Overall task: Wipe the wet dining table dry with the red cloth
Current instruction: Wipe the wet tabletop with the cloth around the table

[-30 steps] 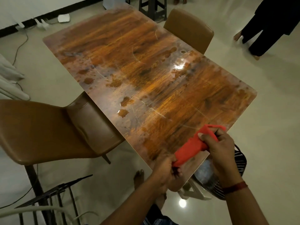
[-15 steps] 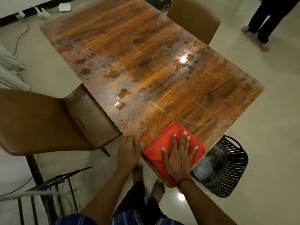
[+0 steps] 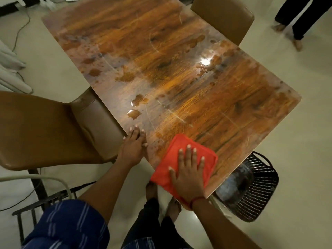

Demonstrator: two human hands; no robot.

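The wooden dining table [image 3: 179, 72] shows puddles [image 3: 139, 100] and smeared wet patches across its glossy top. A folded red cloth [image 3: 179, 150] lies flat on the table's near corner. My right hand [image 3: 188, 173] presses down on the cloth with fingers spread. My left hand [image 3: 133, 146] rests flat on the table's near left edge, holding nothing.
A brown chair [image 3: 45, 126] stands at the table's left side, another brown chair [image 3: 226, 17] at the far right. A black mesh basket [image 3: 255, 186] sits on the floor by the near corner. A person's legs [image 3: 296, 18] stand at the far right. Cables [image 3: 19, 29] run along the floor at far left.
The cloth, bunched in both hands a second ago, now lies spread on the near corner under my right hand. My left hand has let go and settled on the table edge.
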